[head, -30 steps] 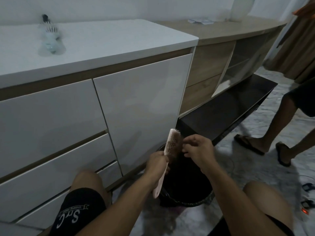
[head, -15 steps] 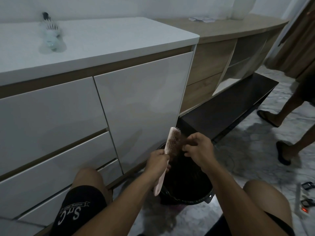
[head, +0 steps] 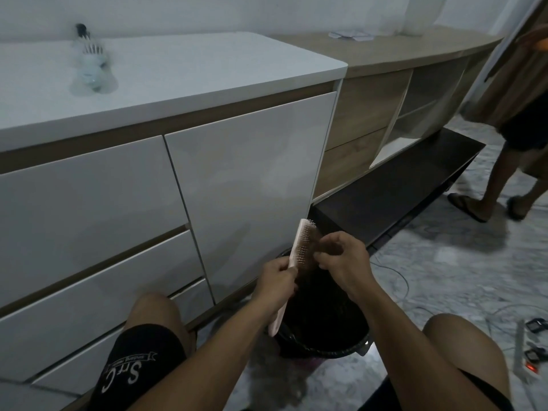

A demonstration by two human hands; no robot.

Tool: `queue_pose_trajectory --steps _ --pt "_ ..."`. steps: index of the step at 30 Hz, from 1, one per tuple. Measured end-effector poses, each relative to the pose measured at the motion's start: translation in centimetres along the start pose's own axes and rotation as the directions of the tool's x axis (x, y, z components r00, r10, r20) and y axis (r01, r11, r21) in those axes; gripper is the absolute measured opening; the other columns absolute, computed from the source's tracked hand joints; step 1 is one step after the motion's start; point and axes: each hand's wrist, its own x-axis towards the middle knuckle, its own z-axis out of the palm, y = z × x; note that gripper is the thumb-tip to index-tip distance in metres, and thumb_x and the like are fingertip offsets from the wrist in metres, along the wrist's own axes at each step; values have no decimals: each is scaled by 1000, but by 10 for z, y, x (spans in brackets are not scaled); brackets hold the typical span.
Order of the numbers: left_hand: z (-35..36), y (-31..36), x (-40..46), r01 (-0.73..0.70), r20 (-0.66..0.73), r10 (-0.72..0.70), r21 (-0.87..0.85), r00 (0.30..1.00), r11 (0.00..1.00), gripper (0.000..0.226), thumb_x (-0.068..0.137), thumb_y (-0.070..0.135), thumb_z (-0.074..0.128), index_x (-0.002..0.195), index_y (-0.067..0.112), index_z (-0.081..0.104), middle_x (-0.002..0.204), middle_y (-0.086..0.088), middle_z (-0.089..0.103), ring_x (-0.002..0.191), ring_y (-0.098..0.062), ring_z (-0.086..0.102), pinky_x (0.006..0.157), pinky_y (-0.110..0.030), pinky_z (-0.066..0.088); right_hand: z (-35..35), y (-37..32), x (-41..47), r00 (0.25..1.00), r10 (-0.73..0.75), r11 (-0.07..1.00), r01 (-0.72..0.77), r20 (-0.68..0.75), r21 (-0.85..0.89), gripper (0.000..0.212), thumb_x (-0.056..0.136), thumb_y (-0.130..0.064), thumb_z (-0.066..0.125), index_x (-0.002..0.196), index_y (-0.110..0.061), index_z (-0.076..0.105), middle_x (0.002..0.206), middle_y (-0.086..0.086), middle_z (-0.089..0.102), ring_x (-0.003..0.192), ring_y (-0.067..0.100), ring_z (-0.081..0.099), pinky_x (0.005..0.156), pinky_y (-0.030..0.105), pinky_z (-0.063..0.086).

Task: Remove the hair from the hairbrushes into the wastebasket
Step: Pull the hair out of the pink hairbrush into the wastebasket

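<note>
Shifted little since half a second ago: right hand lifted slightly off the bristles, thumb and fingertips pinching a tuft of brown hair drawn away from the brush face; in the background, second person's legs stepped closer again, back near the dark low shelf.

One pink hairbrush held upright over the wastebasket, bristles facing right, gripped round the handle by the left hand, fingers curled tight. Handle end poking out below the left wrist, just above the basket rim.

One black wastebasket on the marble floor between the two knees, directly beneath both hands; contents too dark to make out.

One more brush, pale and blurred, lying on the white countertop at upper left, well apart from the hands.

Two bare knees, black shorts with white lettering on the left leg. Three white drawer fronts and one white cabinet door behind the hands. One power strip with a red light at the right edge, cables trailing across the floor.
</note>
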Motion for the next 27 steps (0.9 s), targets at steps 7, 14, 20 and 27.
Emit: queue_pose_trajectory --steps 7,14,20,27 --pt "-4 -2 3 18 -5 -18 -7 1000 1000 19 95 5 50 92 10 69 72 -5 57 58 -15 48 52 -25 41 -8 3 8 974 169 970 -137 -153 200 23 80 5 67 78 -19 68 84 7 71 85 26 70 77 40 60" --pt "-3 -1 0 28 6 -27 -14 1000 1000 29 93 2 50 78 18 69 63 -3 59 53 -14 49 52 -26 39 -1 -3 -1 982 131 919 -171 134 356 41 80 -9 76 115 -15 55 109 4 63 98 22 66 71 38 61" --pt "-3 3 0 17 1 -17 -2 1000 1000 19 88 6 53 90 5 72 64 -6 56 57 -19 50 52 -28 40 4 6 0 998 1 998 -5 56 62 29 75 -8 82 90 -24 64 94 0 70 85 18 71 63 33 63" --pt "-9 5 2 31 -75 -33 -22 997 999 17 91 11 52 80 6 64 68 -9 55 55 -19 49 51 -28 37 0 3 1 992 -8 1000 10 123 -15 19 91 -3 63 97 -19 72 95 -2 70 84 12 69 56 19 57"
